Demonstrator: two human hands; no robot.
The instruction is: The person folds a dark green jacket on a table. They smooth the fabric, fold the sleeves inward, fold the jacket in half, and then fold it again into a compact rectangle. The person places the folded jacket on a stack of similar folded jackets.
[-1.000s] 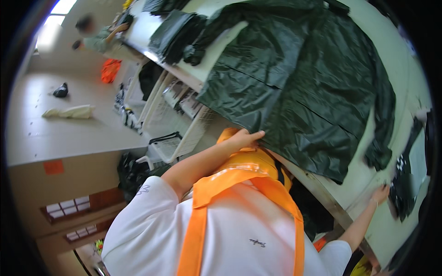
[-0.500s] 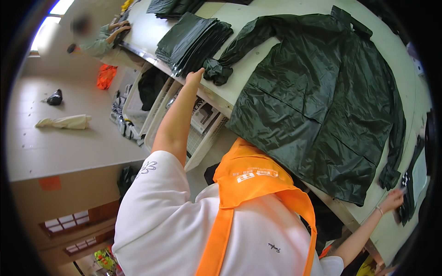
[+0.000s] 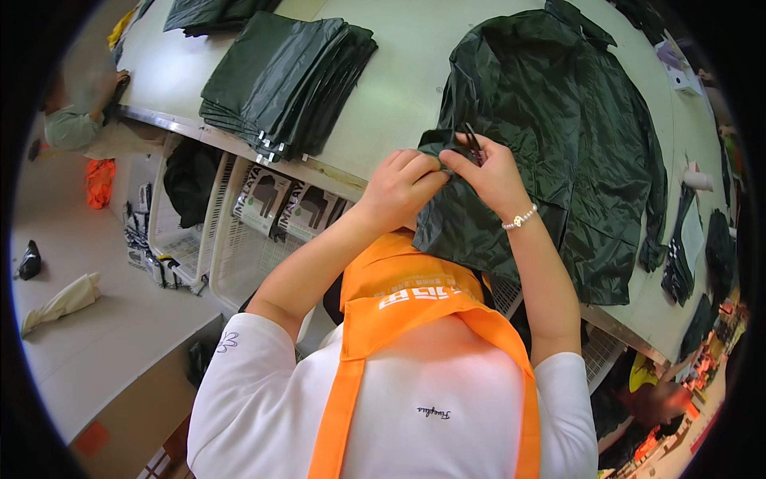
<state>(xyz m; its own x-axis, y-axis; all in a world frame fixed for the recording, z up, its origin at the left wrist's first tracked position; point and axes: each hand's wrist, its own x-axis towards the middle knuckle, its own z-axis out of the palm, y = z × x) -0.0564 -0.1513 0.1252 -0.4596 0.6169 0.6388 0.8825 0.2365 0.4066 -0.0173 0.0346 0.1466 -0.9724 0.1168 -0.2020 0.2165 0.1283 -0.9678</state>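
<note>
A dark green, shiny jacket (image 3: 515,152) lies spread on the white table, collar at the far side and hem over the near edge. One sleeve is drawn toward me, and its cuff (image 3: 437,142) is raised between my hands. My left hand (image 3: 404,185) is closed, pinching the cuff's edge. Close against it, my right hand (image 3: 496,172) is closed around a slim, dark tool (image 3: 473,142) with two thin arms, which looks like thread snips. Its tips are partly hidden by fingers and fabric. The right fingers also touch the cuff.
A stack of folded dark green garments (image 3: 279,76) lies left of the jacket, with another pile (image 3: 214,14) beyond. Under the table edge stand white plastic baskets (image 3: 231,227) holding packages. Dark strips (image 3: 681,247) lie to the right. A co-worker (image 3: 76,120) is at the far left.
My right hand has come from the table's right side to the sleeve, now with the slim tool. My left hand has brought the cuff inward from beside the stack; the sleeve is no longer stretched out.
</note>
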